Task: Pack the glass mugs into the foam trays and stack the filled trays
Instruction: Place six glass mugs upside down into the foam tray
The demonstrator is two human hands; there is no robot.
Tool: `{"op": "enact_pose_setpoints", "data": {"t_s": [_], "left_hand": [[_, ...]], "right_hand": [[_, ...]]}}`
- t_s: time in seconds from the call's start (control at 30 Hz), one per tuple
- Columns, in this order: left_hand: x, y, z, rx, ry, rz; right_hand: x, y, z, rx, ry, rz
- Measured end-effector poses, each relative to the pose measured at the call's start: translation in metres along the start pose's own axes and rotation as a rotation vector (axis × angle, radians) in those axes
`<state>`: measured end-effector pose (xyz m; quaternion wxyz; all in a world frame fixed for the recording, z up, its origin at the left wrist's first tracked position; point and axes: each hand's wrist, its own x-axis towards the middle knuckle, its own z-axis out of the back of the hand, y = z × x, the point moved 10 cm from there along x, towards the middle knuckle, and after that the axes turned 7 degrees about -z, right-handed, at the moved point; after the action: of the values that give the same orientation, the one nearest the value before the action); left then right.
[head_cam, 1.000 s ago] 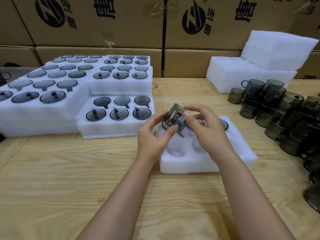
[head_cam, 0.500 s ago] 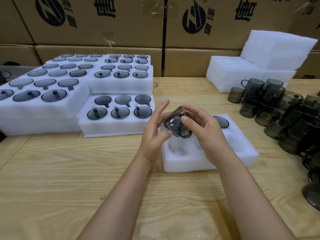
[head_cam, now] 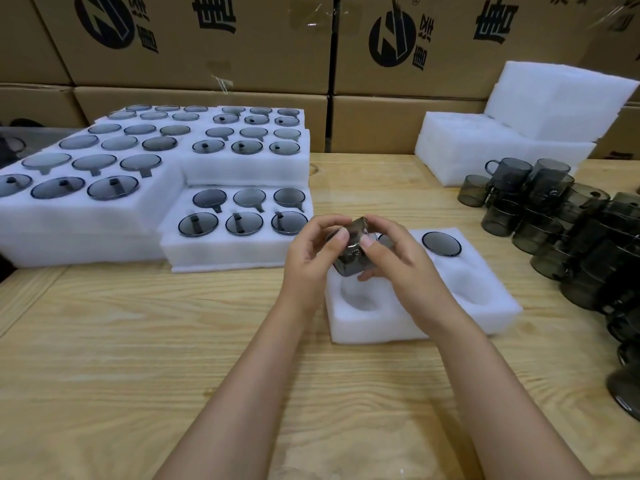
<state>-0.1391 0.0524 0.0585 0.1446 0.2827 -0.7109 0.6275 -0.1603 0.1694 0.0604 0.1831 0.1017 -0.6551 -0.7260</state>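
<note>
A smoky grey glass mug is tilted above the left end of a white foam tray on the wooden table. My left hand grips its left side and my right hand grips its right side, fingers curled over the top. One mug sits in the tray's back right pocket. Another is partly hidden behind my right hand. The front pockets are hollow.
Filled foam trays stand stacked at the left and back left. Loose grey mugs crowd the right side of the table. Spare white foam blocks lie at the back right. Cardboard boxes wall the far edge.
The mug has turned in my hands, from mouth facing me to tilted on its side. My left fingers, spread half a second ago, now curl around it.
</note>
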Motion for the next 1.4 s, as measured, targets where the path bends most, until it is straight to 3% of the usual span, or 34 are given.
{"op": "enact_pose_setpoints", "data": {"t_s": [0.07,0.17,0.3,0.43,0.63,0.83,1.03,1.2,1.3,1.4], "left_hand": [[0.002,0.0,0.001,-0.032,-0.005,0.011],[0.002,0.006,0.004,-0.042,-0.047,0.067],[0.005,0.01,0.011,-0.04,-0.128,0.1],[0.004,0.001,0.006,0.032,-0.027,0.008],[0.0,0.0,0.006,0.054,-0.02,-0.003],[-0.002,0.011,0.007,0.158,0.0,0.057],[-0.002,0.007,0.013,0.128,-0.053,0.057],[-0.001,-0.013,0.004,0.128,-0.081,-0.05],[-0.005,-0.027,-0.008,0.247,-0.024,-0.195],[-0.008,-0.027,-0.025,0.406,0.103,-0.244]], "right_hand": [[-0.002,0.001,-0.007,0.121,0.147,-0.014],[-0.008,0.008,-0.009,0.028,0.206,0.054],[-0.009,0.016,0.008,-0.11,-0.042,0.08],[-0.01,0.014,0.033,-0.316,-0.288,0.042],[-0.013,0.014,0.028,-0.54,-0.312,-0.017],[-0.022,0.025,0.008,-1.013,-0.421,-0.019],[-0.025,0.029,-0.007,-1.243,-0.5,0.004],[-0.018,0.025,-0.001,-1.174,-0.426,-0.012],[0.0,0.02,-0.022,-1.054,-0.126,0.06],[0.005,-0.012,-0.045,-1.269,0.164,0.014]]}}
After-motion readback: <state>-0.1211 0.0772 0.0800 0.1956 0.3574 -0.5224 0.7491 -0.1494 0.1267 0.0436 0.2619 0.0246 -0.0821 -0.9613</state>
